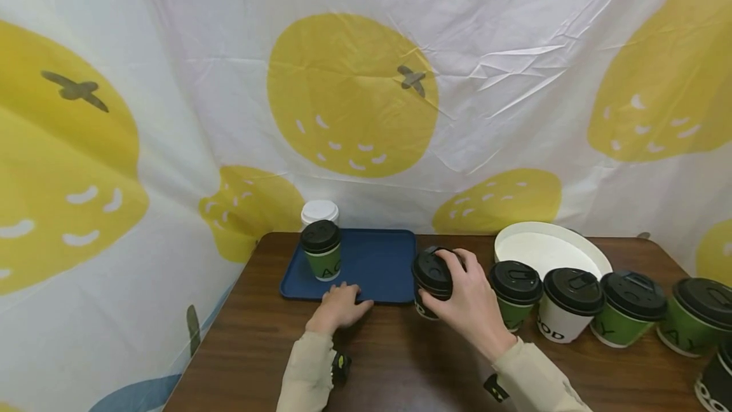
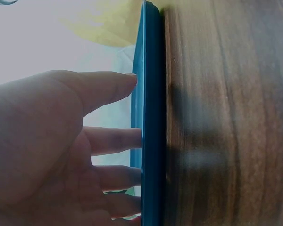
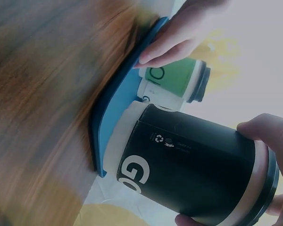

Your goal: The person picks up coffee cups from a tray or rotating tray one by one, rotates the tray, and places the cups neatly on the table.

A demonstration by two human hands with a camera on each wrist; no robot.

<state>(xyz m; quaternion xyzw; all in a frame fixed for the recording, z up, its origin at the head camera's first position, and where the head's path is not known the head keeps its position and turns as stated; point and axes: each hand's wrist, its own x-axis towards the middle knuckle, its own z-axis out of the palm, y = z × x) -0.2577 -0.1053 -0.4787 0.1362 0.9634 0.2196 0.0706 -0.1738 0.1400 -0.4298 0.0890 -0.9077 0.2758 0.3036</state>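
The blue tray [image 1: 383,266] lies on the bench [image 1: 394,367], and everything else can be placed from it. At its right edge, towards the near corner, is the black cup [image 3: 188,160], lid on. The right grip [image 1: 471,301] has it grasped from above, thumb on one side of the cup and fingers on the other. Whether the cup's base touches the tray, the bench or neither, I cannot tell.

The left grip [image 1: 338,310] is at the tray's near rim, clenched on nothing: its fingers are fairly straight and reach over that rim.

On the tray's left part stands a green cup [image 1: 324,262], upright with a black lid. Behind it, at the tray's back left corner, a white-lidded cup [image 1: 320,210] is mostly hidden in the head view. Right of the tray runs a row of lidded cups [image 1: 563,316], and a white dish [image 1: 543,250] sits behind that row, also right of the tray.

The step in hand seems to be moving the black cup at the tray's right edge. From here, the move calls for a steady hold, the cup's base clear of the tray's rim, and the left hand light enough not to tip the tray.
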